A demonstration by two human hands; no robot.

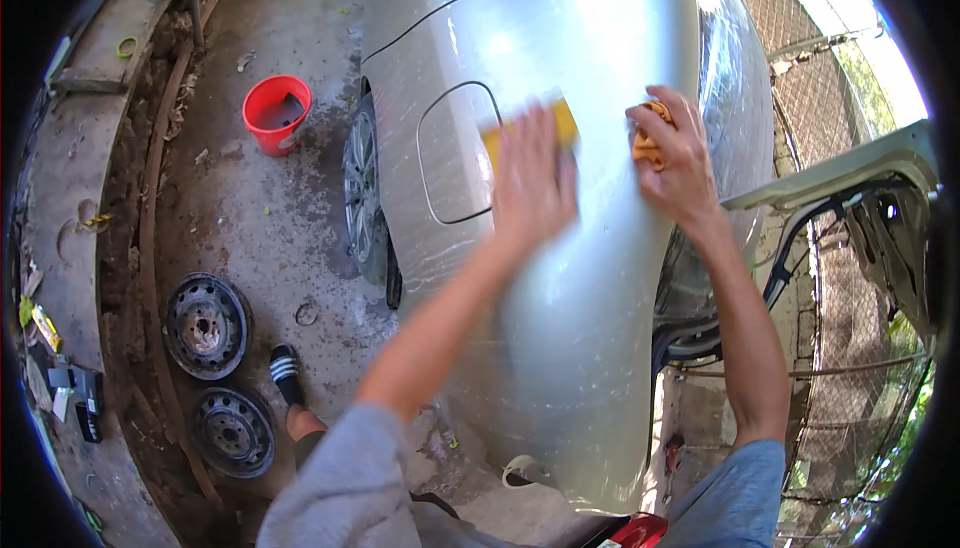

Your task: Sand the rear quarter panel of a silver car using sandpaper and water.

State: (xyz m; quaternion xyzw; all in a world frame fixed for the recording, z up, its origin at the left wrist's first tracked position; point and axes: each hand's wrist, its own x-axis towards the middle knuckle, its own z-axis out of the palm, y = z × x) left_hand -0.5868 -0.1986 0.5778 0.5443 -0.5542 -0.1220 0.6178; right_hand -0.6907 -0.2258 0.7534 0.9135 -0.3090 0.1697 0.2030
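Observation:
My left hand point(532, 173), blurred by motion, presses a yellow pad point(560, 120) against the silver car body point(540, 328), just right of the fuel flap point(455, 153). Its fingers lie over the pad. My right hand point(672, 153) grips a crumpled orange cloth point(650, 133) at the rounded right edge of the same panel, its fingers curled round it.
A red bucket point(262, 123) stands left of the car wheel point(360, 188). Two steel rims point(208, 298) lie near my sandalled foot point(285, 373). A concrete ledge point(70, 198) runs along the left; a raised panel point(850, 163) and mesh fence point(835, 298) are at right.

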